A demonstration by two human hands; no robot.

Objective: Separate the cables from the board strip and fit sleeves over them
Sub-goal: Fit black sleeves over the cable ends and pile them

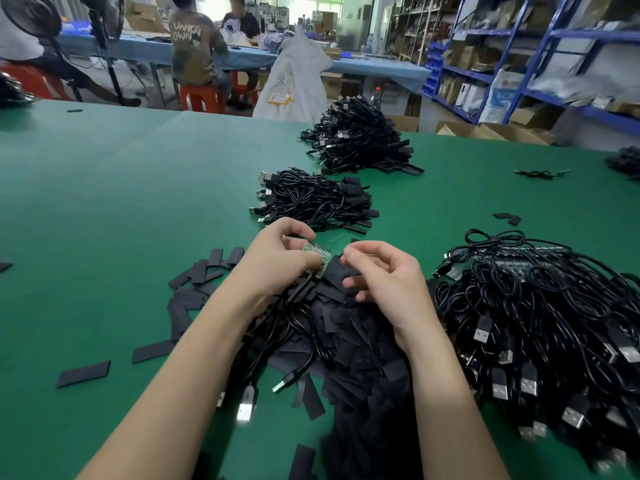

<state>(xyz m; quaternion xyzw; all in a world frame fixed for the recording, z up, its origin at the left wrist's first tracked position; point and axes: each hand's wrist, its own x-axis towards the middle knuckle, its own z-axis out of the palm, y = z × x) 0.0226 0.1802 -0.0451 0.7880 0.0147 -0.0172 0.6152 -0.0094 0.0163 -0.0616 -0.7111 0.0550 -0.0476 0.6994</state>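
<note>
My left hand (277,258) pinches a small green board strip (317,251) whose black cables (294,320) trail down toward me, ending in USB plugs (282,384). My right hand (382,271) hovers just to the right of the strip with its fingers loosely curled; a flat black sleeve (337,268) lies right at its fingertips, and I cannot tell whether they hold it. Under both hands spreads a heap of flat black sleeves (360,351).
A big pile of black USB cables on board strips (540,313) lies at the right. Two piles of sleeved cables (311,199) (360,136) sit farther back on the green table (104,202). Loose sleeves (83,373) scatter at the left. People sit at a far bench.
</note>
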